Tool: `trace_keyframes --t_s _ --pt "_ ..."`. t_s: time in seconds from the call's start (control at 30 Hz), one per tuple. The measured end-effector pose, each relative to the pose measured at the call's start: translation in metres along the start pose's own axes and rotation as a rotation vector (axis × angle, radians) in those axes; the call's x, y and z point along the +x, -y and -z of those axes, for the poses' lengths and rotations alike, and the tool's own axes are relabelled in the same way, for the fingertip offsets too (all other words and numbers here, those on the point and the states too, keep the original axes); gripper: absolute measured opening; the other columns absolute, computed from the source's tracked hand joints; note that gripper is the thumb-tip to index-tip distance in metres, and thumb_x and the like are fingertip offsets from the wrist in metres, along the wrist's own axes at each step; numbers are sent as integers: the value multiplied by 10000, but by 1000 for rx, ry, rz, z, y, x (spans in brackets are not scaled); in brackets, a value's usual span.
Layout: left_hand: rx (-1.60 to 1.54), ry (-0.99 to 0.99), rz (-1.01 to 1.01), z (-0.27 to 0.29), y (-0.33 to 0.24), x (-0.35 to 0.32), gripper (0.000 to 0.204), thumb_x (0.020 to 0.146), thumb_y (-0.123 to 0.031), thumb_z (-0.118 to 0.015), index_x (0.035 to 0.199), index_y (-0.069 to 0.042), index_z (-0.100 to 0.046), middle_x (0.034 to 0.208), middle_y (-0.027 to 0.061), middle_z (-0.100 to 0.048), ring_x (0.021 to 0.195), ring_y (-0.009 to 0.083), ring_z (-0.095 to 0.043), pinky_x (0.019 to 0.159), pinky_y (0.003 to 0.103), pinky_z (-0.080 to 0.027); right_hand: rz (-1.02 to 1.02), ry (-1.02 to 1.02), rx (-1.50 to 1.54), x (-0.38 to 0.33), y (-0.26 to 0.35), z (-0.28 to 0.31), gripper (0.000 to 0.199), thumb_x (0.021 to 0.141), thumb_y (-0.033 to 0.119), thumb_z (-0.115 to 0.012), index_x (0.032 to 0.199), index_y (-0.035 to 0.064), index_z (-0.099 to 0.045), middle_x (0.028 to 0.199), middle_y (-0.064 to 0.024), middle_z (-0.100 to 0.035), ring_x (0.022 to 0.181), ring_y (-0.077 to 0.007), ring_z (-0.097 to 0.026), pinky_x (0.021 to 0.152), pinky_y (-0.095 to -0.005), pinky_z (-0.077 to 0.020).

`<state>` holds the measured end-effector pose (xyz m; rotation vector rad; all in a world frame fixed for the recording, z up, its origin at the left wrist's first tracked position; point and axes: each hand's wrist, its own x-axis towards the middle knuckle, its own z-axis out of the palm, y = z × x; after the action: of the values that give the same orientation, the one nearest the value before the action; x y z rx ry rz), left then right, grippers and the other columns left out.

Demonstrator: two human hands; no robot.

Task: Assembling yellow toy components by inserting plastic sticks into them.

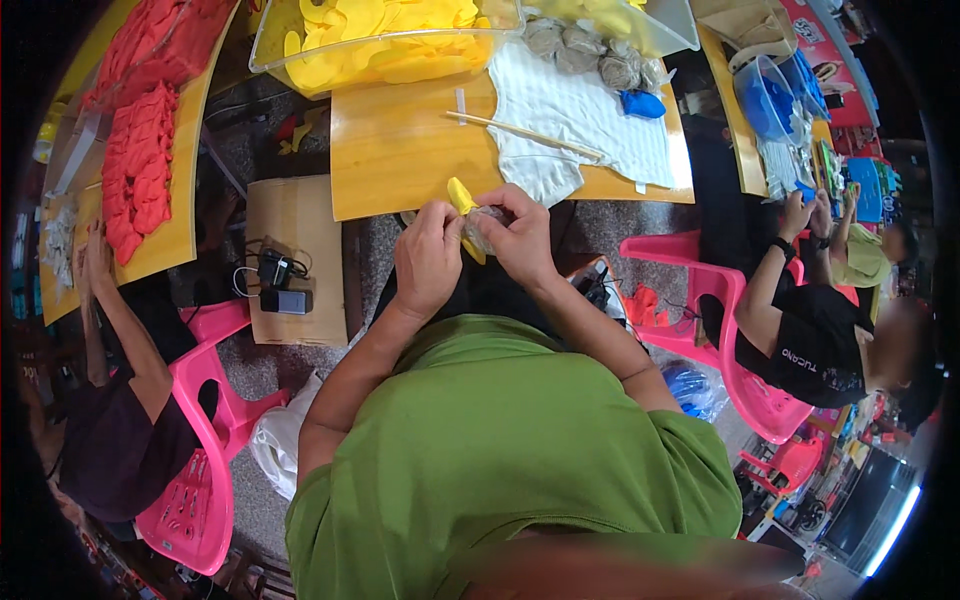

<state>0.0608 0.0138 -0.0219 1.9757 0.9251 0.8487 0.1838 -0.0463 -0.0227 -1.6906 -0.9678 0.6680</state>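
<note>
In front of my body, just off the table's near edge, both hands work at a yellow piece of limp, balloon-like material point(461, 194). My left hand point(430, 252) pinches it from the left side. My right hand point(520, 238) is closed around a small greyish lump in clear plastic point(480, 224), which sits against the yellow piece. Part of the yellow shows below the fingers. Similar grey-brown wrapped lumps point(580, 52) lie on a white cloth point(560, 100) on the table, with a blue lump point(641, 104) beside them. A thin wooden stick point(525, 134) rests across the cloth.
A clear bin point(390, 60) of yellow pieces stands at the table's back. Left, a side table holds rows of red pieces point(138, 170). A cardboard sheet point(290, 215) with a black device lies below. Pink chairs point(195, 480) stand both sides; co-workers sit left and right.
</note>
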Motion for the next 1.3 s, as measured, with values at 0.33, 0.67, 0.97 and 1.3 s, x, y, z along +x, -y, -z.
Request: trace_keyframes --t_s 0.33,0.67,0.97,1.3 --pt "-173 62 39 -9 6 -6 100 848 -75 -535 814 -12 -466 698 160 -513 622 327 -532 557 382 -417 121 -74 -263 6 -13 -6 121 691 57 -648 755 -22 -581 631 -51 -570 585 -93 -527 523 -264 -439" --pt "-956 -38 347 -23 16 -10 85 869 1 -529 884 -39 -455 846 -8 -452 790 71 -455 731 200 -393 -197 32 250 4 -8 -4 121 768 76 -638 739 -24 -576 675 1 -569 632 -49 -498 540 -213 -422" --pt "-987 -7 425 -28 21 -17 86 875 -29 -542 925 -39 -472 854 -7 -495 751 52 -467 694 194 -413 162 -137 19 -7 -11 -8 78 739 36 -650 777 29 -583 782 -64 -549 685 -155 -555 577 -275 -445" --pt "-1452 34 713 -15 17 -6 171 903 -123 -532 1030 -29 -467 962 59 -565 867 116 -561 756 247 -481 625 -17 -403 -13 22 -9 294 687 -1 -607 979 20 -586 986 -155 -585 831 -340 -559 701 -396 -472"
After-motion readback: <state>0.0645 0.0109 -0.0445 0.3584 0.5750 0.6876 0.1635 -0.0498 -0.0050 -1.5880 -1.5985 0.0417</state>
